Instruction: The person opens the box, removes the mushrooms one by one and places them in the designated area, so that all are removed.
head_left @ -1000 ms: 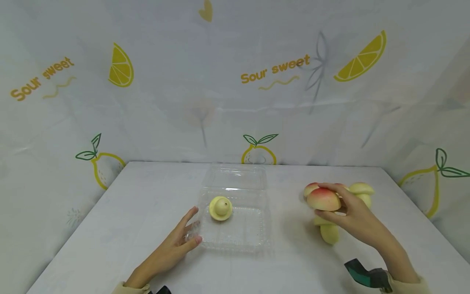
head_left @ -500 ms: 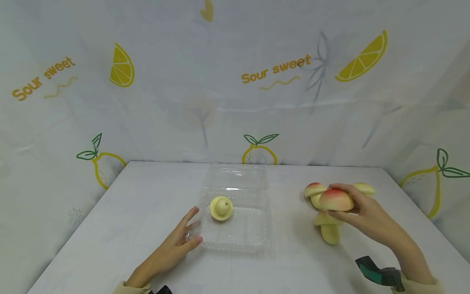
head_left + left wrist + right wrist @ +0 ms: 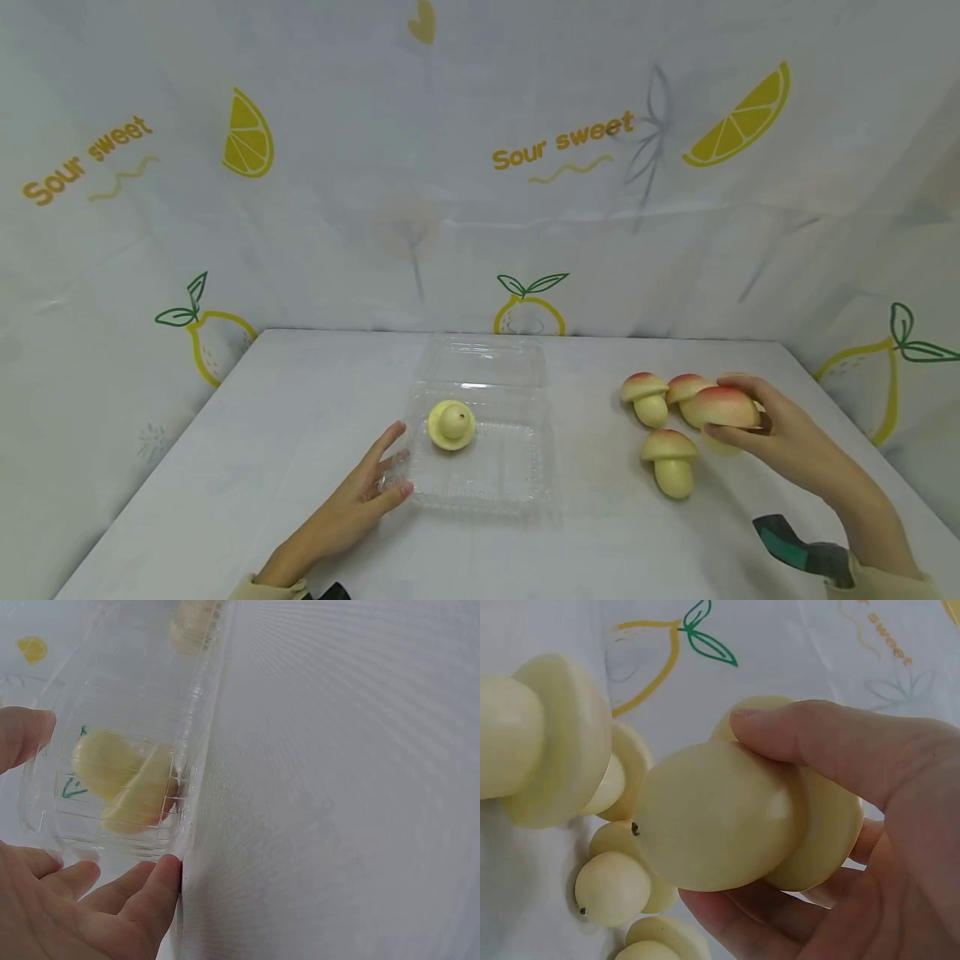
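My right hand (image 3: 787, 437) grips a toy mushroom (image 3: 722, 408) by its cap, thumb on the near side and fingers on the far side. The cap is pale yellow with a red top; the rounded stem shows large in the right wrist view. On the left, my left hand (image 3: 352, 500) spreads its fairly straight fingers against a clear plastic box (image 3: 487, 504), thumb at the rim. The box's hinged lid lies back. One pale yellow mushroom (image 3: 452, 423) stands inside at the box's left, stem end up. The left wrist view shows this mushroom (image 3: 109, 761) through the wall.
Several more mushrooms stand around the right hand: one mushroom (image 3: 670, 467) in front, another (image 3: 645, 396) at the back left, and a third (image 3: 685, 387) partly behind the held one. A white cloth covers the table (image 3: 585, 533); a lemon-print backdrop (image 3: 450, 167) rises behind it.
The right hand has moved to the right with the mushroom in its grip, uncovering the mushrooms to its left. The left hand and the box have stayed put.
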`<state>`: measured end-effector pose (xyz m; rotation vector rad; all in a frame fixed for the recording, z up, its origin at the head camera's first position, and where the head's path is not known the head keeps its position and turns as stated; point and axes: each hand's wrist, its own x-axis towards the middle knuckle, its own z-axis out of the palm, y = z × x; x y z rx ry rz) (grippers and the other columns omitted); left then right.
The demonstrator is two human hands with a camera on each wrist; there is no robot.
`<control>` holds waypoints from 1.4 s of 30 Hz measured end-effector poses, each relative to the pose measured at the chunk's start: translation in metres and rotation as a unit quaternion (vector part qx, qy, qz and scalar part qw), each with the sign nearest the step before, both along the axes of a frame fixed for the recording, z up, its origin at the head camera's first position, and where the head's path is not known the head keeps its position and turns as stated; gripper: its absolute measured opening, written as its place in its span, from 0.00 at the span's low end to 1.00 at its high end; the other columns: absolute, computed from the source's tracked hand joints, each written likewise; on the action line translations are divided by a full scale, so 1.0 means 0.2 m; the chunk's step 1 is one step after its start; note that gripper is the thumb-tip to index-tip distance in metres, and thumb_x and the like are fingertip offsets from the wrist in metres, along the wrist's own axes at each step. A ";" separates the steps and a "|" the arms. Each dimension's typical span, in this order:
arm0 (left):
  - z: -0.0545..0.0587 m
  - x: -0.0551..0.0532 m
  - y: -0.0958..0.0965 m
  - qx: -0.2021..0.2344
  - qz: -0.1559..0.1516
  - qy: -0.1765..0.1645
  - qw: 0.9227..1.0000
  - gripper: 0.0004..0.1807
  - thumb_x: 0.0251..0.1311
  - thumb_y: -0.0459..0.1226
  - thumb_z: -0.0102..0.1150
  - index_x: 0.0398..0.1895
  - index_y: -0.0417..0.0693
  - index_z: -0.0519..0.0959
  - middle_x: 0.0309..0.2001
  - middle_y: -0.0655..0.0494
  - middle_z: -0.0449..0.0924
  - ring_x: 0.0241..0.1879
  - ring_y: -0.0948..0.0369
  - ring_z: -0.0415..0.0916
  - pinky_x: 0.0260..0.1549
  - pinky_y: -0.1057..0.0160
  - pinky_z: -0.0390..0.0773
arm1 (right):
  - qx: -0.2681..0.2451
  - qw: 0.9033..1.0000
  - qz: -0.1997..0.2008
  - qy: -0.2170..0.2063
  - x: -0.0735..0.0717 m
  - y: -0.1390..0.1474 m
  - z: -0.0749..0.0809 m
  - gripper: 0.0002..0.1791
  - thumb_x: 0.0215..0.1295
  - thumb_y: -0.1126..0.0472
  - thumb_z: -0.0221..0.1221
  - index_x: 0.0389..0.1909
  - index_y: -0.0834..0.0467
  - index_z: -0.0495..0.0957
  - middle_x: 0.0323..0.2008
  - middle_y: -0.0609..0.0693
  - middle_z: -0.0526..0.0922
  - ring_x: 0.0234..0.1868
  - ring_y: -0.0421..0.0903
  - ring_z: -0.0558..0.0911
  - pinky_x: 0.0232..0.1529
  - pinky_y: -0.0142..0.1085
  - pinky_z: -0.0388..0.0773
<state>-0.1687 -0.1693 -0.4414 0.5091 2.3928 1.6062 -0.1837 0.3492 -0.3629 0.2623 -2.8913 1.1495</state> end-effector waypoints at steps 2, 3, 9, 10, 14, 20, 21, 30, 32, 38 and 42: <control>0.00 0.00 0.00 0.002 -0.001 -0.002 1.000 0.44 0.72 0.41 0.54 0.81 0.50 0.38 0.81 0.44 0.35 0.75 0.34 0.47 0.67 0.33 0.62 | 0.002 1.000 -0.003 -0.004 0.00 0.01 -0.01 0.37 0.68 0.58 0.63 0.69 0.66 0.55 0.61 0.64 0.66 0.43 0.17 0.68 0.35 0.25 0.78; 0.00 0.00 0.00 0.002 -0.001 -0.002 1.000 0.44 0.72 0.41 0.54 0.81 0.50 0.38 0.81 0.45 0.35 0.75 0.34 0.47 0.67 0.33 0.62 | 0.004 1.000 -0.005 -0.008 0.00 0.02 -0.01 0.37 0.68 0.57 0.63 0.69 0.66 0.55 0.61 0.65 0.66 0.43 0.16 0.67 0.35 0.25 0.77; 0.00 0.00 0.00 0.003 -0.004 -0.001 1.000 0.44 0.72 0.41 0.53 0.81 0.50 0.37 0.81 0.44 0.35 0.76 0.34 0.47 0.67 0.33 0.61 | 0.028 0.999 -0.012 -0.030 -0.01 0.05 -0.04 0.38 0.68 0.54 0.62 0.67 0.70 0.56 0.60 0.70 0.68 0.42 0.17 0.67 0.35 0.25 0.76; 0.00 0.00 0.00 0.003 -0.004 0.000 1.000 0.44 0.72 0.41 0.53 0.81 0.50 0.37 0.81 0.44 0.35 0.76 0.34 0.47 0.67 0.33 0.61 | 0.030 0.999 -0.011 -0.033 -0.01 0.05 -0.04 0.38 0.68 0.54 0.62 0.67 0.70 0.56 0.60 0.70 0.68 0.42 0.18 0.67 0.35 0.26 0.76; 0.00 0.00 0.00 0.003 -0.004 0.002 1.000 0.44 0.72 0.41 0.53 0.81 0.50 0.38 0.81 0.44 0.35 0.75 0.34 0.47 0.66 0.33 0.62 | 0.043 0.998 -0.010 -0.048 -0.01 0.07 -0.05 0.39 0.68 0.53 0.62 0.67 0.71 0.56 0.60 0.71 0.69 0.45 0.24 0.71 0.35 0.27 0.76; 0.00 0.00 0.00 0.003 -0.004 0.001 1.000 0.44 0.72 0.40 0.53 0.81 0.50 0.37 0.81 0.44 0.35 0.75 0.34 0.47 0.66 0.33 0.62 | 0.065 0.996 -0.014 -0.066 -0.02 0.08 -0.06 0.38 0.68 0.51 0.62 0.67 0.69 0.57 0.59 0.71 0.71 0.48 0.41 0.76 0.34 0.29 0.75; 0.00 0.00 0.00 0.002 -0.004 0.001 1.000 0.44 0.73 0.40 0.53 0.81 0.49 0.37 0.81 0.44 0.35 0.75 0.33 0.47 0.66 0.33 0.63 | 0.068 0.995 -0.014 -0.068 -0.02 0.08 -0.06 0.38 0.68 0.51 0.62 0.67 0.69 0.58 0.59 0.71 0.71 0.47 0.40 0.76 0.34 0.29 0.75; -0.01 -0.01 -0.01 0.005 -0.006 0.004 1.000 0.44 0.72 0.40 0.53 0.81 0.50 0.37 0.81 0.44 0.36 0.75 0.34 0.47 0.66 0.34 0.64 | 0.079 0.994 -0.015 -0.070 -0.03 0.09 -0.08 0.38 0.67 0.51 0.63 0.66 0.70 0.58 0.59 0.75 0.70 0.54 0.66 0.76 0.40 0.44 0.79; -0.01 -0.01 -0.01 0.005 -0.006 0.004 1.000 0.44 0.72 0.40 0.53 0.81 0.50 0.38 0.81 0.44 0.36 0.75 0.34 0.47 0.66 0.34 0.64 | 0.080 0.995 -0.013 -0.067 -0.03 0.10 -0.09 0.38 0.67 0.52 0.63 0.66 0.70 0.58 0.60 0.76 0.69 0.54 0.69 0.75 0.41 0.47 0.79; -0.01 -0.01 -0.01 0.005 -0.005 0.005 1.000 0.44 0.72 0.40 0.53 0.81 0.50 0.38 0.81 0.44 0.36 0.75 0.34 0.48 0.66 0.35 0.65 | 0.086 0.995 -0.008 -0.053 -0.04 0.11 -0.12 0.36 0.65 0.53 0.65 0.65 0.69 0.62 0.60 0.76 0.69 0.54 0.68 0.76 0.40 0.44 0.78; -0.01 -0.01 -0.01 0.005 -0.006 0.006 1.000 0.44 0.72 0.40 0.53 0.81 0.50 0.38 0.81 0.44 0.36 0.75 0.34 0.47 0.66 0.35 0.65 | 0.087 0.995 -0.004 -0.048 -0.04 0.12 -0.14 0.36 0.64 0.54 0.66 0.64 0.69 0.63 0.59 0.75 0.71 0.52 0.63 0.77 0.38 0.38 0.76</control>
